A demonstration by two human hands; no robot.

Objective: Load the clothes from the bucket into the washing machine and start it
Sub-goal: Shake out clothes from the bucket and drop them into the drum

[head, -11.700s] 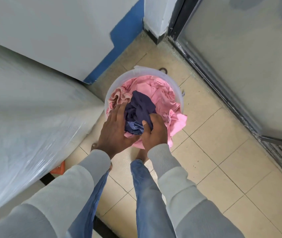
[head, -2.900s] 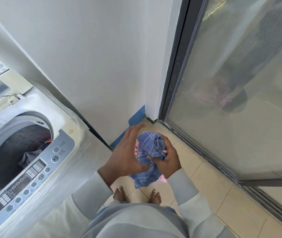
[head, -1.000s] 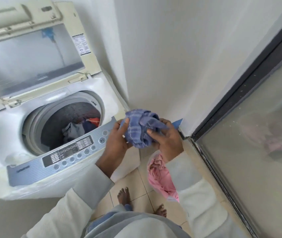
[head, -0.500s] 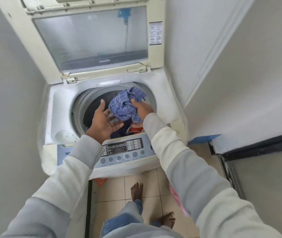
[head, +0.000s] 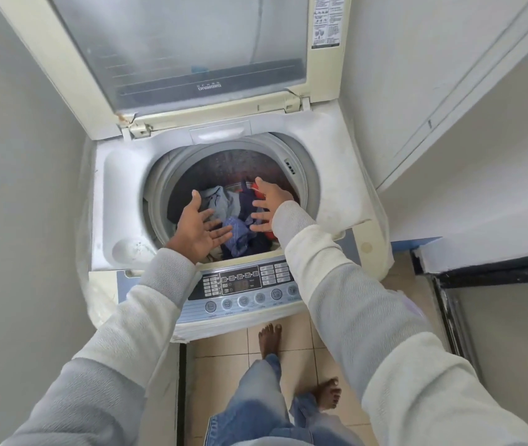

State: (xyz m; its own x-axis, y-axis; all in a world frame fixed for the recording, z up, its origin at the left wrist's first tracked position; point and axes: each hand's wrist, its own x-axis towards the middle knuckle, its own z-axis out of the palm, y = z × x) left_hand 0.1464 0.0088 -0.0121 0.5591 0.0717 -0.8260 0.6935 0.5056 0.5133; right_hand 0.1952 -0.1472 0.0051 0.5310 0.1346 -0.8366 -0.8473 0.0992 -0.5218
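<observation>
A white top-loading washing machine (head: 121, 181) stands in front of me with its lid (head: 192, 43) raised against the wall. The blue checked cloth (head: 238, 231) lies in the drum on top of grey, dark and orange clothes (head: 221, 201). My left hand (head: 198, 230) hovers over the drum's left side, palm up, fingers spread and empty. Over the right side of the drum is my right hand (head: 267, 204), fingers straight, holding nothing. The bucket is out of view.
The control panel (head: 243, 288) with round buttons runs along the machine's front edge, below my forearms. Walls close in on the left and right. A dark door frame (head: 449, 304) stands at the right. My bare feet are on the tiled floor (head: 221, 346).
Both hands have let go of the blue checked cloth, which dropped into the drum. The fingers have spread open above it. The view has moved closer over the machine.
</observation>
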